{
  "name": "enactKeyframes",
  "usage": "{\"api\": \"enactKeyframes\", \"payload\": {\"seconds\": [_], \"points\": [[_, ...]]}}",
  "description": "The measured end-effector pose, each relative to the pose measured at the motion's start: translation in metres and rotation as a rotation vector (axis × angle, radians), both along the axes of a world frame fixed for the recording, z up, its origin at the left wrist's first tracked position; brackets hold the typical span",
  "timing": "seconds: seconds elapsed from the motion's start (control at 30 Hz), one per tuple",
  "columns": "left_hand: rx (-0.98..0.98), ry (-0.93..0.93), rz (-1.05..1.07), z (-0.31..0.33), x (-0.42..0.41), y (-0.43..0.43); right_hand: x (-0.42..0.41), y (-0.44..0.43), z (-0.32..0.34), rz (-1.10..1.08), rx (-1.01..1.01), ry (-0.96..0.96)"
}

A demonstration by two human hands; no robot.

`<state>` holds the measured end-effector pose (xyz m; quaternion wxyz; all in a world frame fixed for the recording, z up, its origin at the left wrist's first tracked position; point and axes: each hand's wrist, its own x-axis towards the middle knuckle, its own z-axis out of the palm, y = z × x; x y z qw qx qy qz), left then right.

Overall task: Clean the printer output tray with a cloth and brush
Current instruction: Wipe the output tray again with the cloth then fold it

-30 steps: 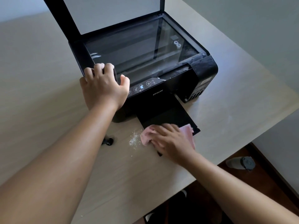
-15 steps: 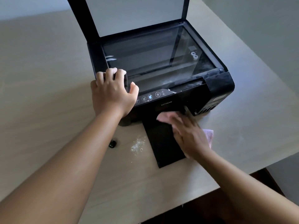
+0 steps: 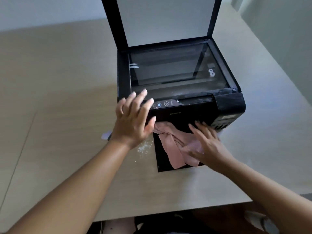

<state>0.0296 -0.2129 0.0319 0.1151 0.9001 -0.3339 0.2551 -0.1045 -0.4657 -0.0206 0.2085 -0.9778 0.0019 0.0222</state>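
Observation:
A black printer stands on the table with its scanner lid raised. Its black output tray sticks out toward me. A pink cloth lies crumpled across the tray, up to the printer's slot. My right hand presses flat on the cloth's right part, fingers straight and pointing at the printer. My left hand has its fingers spread over the printer's front left corner, thumb at the cloth's upper edge. No brush is in sight.
White powder is scattered on the beige table just left of the tray. A small pale object peeks out behind my left wrist. The table's near edge runs below my arms, with dark floor beneath.
My left hand has let go of the printer corner and its fingers have spread. The cloth now lies spread down the tray, with my right hand flat on it. The view has shifted left.

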Motion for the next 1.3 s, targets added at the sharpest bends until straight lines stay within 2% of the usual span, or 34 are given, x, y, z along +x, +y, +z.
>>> {"api": "enactKeyframes", "payload": {"seconds": [0.07, 0.1, 0.2, 0.3, 0.47, 0.57, 0.67, 0.77, 0.9, 1.03, 1.17, 1.3], "points": [[0.058, -0.106, -0.090, -0.023, -0.030, 0.004, -0.004, -0.013, 0.007, 0.010, -0.043, -0.011], [0.109, -0.101, -0.115, -0.033, -0.041, 0.004, -0.006, -0.015, 0.009, 0.040, -0.072, -0.040], [0.235, -0.002, -0.110, -0.053, -0.054, 0.001, -0.017, -0.007, 0.004, 0.044, -0.094, -0.129], [0.248, 0.072, -0.059, -0.058, -0.051, -0.011, -0.026, -0.001, -0.011, -0.105, -0.067, -0.051], [0.203, 0.182, 0.011, -0.060, -0.036, -0.023, -0.010, -0.001, -0.017, -0.586, 0.128, 0.148], [0.201, 0.264, 0.018, -0.058, -0.033, -0.024, -0.002, -0.006, -0.012, -0.633, 0.163, 0.282], [0.211, 0.322, 0.006, -0.050, -0.032, -0.026, -0.004, -0.013, 0.001, -0.679, 0.484, 0.253], [0.221, 0.427, 0.052, -0.041, -0.033, -0.025, -0.010, -0.017, 0.022, -0.608, 0.703, 0.162], [0.198, 0.615, 0.131, -0.040, -0.034, -0.027, -0.014, -0.019, 0.052, -0.415, 0.708, 0.114], [0.213, 0.552, 0.121, -0.044, -0.032, -0.038, -0.010, -0.021, 0.069, -0.335, 0.731, 0.131], [0.007, 0.500, 0.092, -0.038, -0.039, -0.016, -0.002, -0.021, 0.086, -0.310, 0.753, 0.112], [-0.194, 0.518, 0.125, -0.017, -0.064, 0.049, 0.009, -0.001, 0.105, -0.161, 0.683, 0.185]]}}
